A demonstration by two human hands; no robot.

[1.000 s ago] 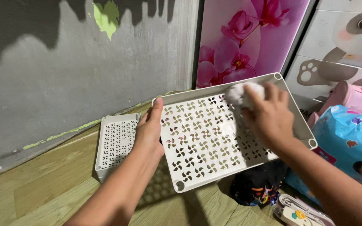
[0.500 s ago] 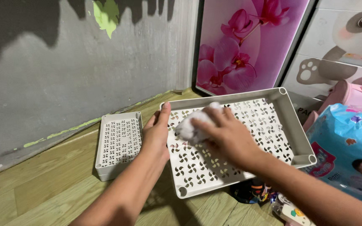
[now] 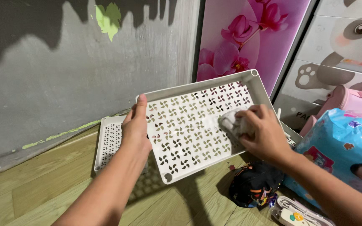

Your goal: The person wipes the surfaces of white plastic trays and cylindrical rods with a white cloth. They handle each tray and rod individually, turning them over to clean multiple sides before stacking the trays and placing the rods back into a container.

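My left hand [image 3: 135,130] grips the left rim of a white perforated plastic tray [image 3: 181,129], holding it tilted up off the floor. My right hand [image 3: 262,133] presses a crumpled whitish cloth [image 3: 232,122] against the tray's inner face, near its right side. The tray's holes are pinwheel shaped. The cloth is partly covered by my fingers.
A second, smaller perforated tray [image 3: 109,142] lies on the wooden floor by the grey wall. A dark bag [image 3: 254,188], a white plug strip [image 3: 298,214], a blue diaper pack [image 3: 344,150] and a pink bag [image 3: 348,98] crowd the right. A flower panel [image 3: 248,37] leans behind.
The tray has been lifted and tilted steeper, shifting left. My right hand with the cloth swept from the tray's left middle across to its right side.
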